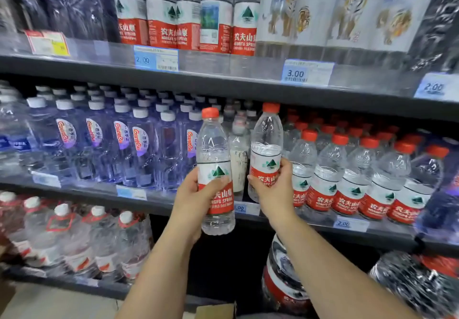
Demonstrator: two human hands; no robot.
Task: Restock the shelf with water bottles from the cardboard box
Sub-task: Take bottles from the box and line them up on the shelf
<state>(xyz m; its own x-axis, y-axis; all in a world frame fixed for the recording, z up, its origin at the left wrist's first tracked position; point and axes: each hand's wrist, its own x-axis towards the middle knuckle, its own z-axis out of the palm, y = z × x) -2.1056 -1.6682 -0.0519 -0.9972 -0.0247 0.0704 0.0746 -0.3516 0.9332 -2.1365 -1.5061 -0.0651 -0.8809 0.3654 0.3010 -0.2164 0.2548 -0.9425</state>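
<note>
My left hand (196,195) grips a clear water bottle (214,144) with a red cap and red-and-white label, held upright in front of the middle shelf (173,203). My right hand (275,189) holds a second, matching bottle (267,132), tilted slightly right, at the left end of the row of same-brand red-capped bottles (352,169) on that shelf. A corner of the cardboard box (214,311) shows at the bottom edge.
Purple-tinted white-capped bottles (119,139) fill the middle shelf's left side. Taller bottles (188,12) and tiger-print packs (335,7) stand on the upper shelf. Large jugs (82,241) and wrapped packs (285,281) sit on the lowest level.
</note>
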